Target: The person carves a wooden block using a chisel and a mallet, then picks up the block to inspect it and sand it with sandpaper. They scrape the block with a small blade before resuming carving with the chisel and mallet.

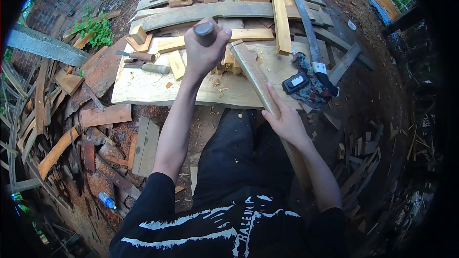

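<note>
Tool with a round, dark-capped handle [204, 34], butt facing up: clenched in the left hand [197, 59], fingers wrapped tight, working tip hidden. Long tan squared wooden bar [256, 80]: grasped by the right hand [288, 123], thumb along its near side, upper end just beside the left hand, lower part slanting back beside the dark-trousered leg. Small notched yellow wood piece [232, 65]: beneath and between the two, partly hidden, on a broad pale plank [143, 91] strewn with chips; no clamp visible. Left of these: brown-handled chisel [142, 57], pale-handled tool [156, 69], short yellow block [176, 65]. Right: black rectangular device [295, 82] on dark patterned cloth [316, 95], black-handled curved saw [306, 24] alongside. Hazards, as judged: a glancing bar could catch the left knuckles, so near its end; a skewed tip could skid off the notched piece or split it along the grain; that piece, seemingly loose, could shift on the chips; a wide sweep rightward could knock the device or meet the saw.
</note>
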A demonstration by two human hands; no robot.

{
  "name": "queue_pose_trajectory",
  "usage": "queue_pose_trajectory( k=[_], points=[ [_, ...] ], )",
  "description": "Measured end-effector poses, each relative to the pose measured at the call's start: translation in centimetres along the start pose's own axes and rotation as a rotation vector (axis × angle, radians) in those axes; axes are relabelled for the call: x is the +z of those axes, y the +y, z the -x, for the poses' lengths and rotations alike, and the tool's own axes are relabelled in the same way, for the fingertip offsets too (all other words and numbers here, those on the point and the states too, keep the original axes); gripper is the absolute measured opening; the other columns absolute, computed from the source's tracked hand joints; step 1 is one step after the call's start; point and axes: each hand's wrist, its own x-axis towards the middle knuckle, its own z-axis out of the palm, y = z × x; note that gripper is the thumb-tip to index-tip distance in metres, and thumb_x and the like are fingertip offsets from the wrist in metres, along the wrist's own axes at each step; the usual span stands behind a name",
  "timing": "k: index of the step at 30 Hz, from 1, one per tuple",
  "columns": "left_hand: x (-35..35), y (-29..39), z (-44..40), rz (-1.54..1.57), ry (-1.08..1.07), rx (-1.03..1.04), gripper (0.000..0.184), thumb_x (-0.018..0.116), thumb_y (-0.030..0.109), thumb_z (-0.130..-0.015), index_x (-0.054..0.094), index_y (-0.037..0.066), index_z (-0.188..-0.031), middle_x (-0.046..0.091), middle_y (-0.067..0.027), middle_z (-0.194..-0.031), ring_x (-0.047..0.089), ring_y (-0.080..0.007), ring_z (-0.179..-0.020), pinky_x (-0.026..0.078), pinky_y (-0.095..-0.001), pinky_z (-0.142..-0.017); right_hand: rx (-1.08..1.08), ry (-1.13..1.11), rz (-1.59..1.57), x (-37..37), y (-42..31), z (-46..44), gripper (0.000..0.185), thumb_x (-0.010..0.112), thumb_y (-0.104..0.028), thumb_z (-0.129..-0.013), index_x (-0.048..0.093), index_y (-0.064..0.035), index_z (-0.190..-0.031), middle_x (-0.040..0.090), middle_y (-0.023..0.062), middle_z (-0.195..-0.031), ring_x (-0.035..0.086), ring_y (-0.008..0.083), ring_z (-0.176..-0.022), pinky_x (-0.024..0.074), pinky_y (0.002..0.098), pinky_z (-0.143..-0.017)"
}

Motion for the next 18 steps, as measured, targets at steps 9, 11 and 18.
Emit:
queue_pose_trajectory(
  k=[9, 11, 18],
  points=[
    [-0.5, -3.6, -0.8, -0.372, -0.045, 0.191, 0.028, 0.067, 0.006, -0.098, 0.051, 0.007, -0.074, 0.053, 0.0006, -0.059, 0.048, -0.0058, -0.046, 0.037, -0.0236, -0.042, -0.146, 0.041, -0.025, -1.2, 1.3, -0.3, 0.078, 0.067, -0.032, -0.094, 0.031, -0.0349, -0.163, 0.071, 0.0331, -0.107, 0.069, 0.0499, -0.105, 0.0543, 0.0503, -0.097],
    [-0.7, -3.6, -1.4, -0.325, -0.021, 0.170, 0.028, 0.068, 0.006, -0.097, 0.052, 0.007, -0.074, 0.054, 0.0009, -0.059, 0.049, -0.0056, -0.047, 0.037, -0.0235, -0.043, -0.176, 0.138, -0.060, -4.9, -1.9, -0.6, 0.078, 0.069, -0.029, -0.093, 0.034, -0.0314, -0.163, 0.072, 0.0296, -0.116, 0.072, 0.0408, -0.108, 0.0542, 0.0450, -0.100],
    [-1.7, -3.5, -1.9, -0.189, -0.015, 0.047, 0.029, 0.068, 0.005, -0.096, 0.050, 0.007, -0.073, 0.050, 0.0011, -0.056, 0.047, -0.0067, -0.043, 0.035, -0.0247, -0.039, -0.593, 0.465, -0.134, -15.7, -13.6, -1.1, 0.074, 0.067, -0.017, -0.095, 0.036, -0.0183, -0.163, 0.052, 0.0200, -0.152, 0.058, 0.0282, -0.130, 0.0460, 0.0412, -0.110]
  ],
)
